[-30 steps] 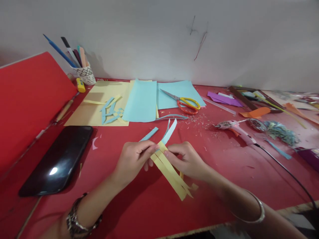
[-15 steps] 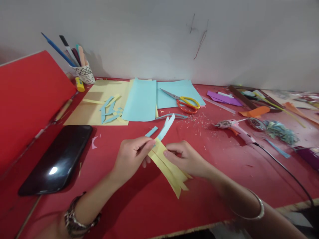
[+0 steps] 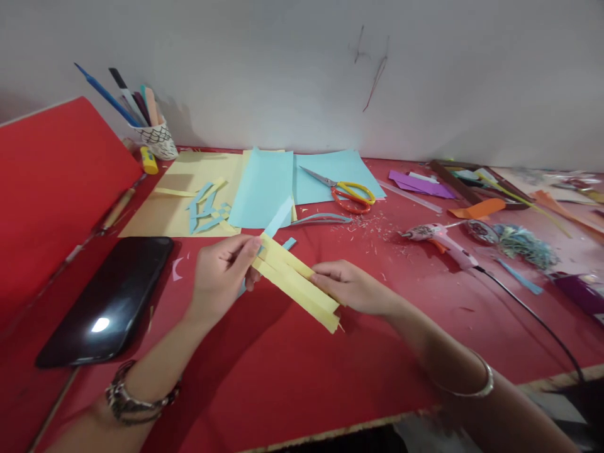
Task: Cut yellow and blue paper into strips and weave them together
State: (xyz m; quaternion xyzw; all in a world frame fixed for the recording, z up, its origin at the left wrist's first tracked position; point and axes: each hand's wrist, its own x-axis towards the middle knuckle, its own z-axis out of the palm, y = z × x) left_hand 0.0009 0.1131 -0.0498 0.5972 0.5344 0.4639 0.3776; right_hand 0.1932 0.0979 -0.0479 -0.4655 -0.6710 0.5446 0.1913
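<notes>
Between my hands are yellow paper strips [image 3: 299, 283], lying side by side and held above the red table. My left hand [image 3: 224, 274] pinches their upper left end, where a light blue paper strip [image 3: 279, 217] crosses them and sticks out toward the back. My right hand [image 3: 346, 286] is closed on the right edge of the yellow strips, thumb on top. Another blue strip [image 3: 289, 243] shows just behind the yellow ones. The lower ends of the yellow strips hang free toward me.
Scissors [image 3: 352, 192] lie on blue sheets [image 3: 264, 189] at the back. Woven scraps [image 3: 207, 207] rest on a yellow sheet [image 3: 141, 220]. A phone [image 3: 106, 296] is at left, a pen cup [image 3: 159, 139] behind it. At right are a glue gun [image 3: 446, 242] with its cord and tangled yarn [image 3: 528, 248].
My left hand has moved left and a little up with the strips. The yellow strips, fanned out before, now lie straighter and closer together. My right hand has shifted slightly.
</notes>
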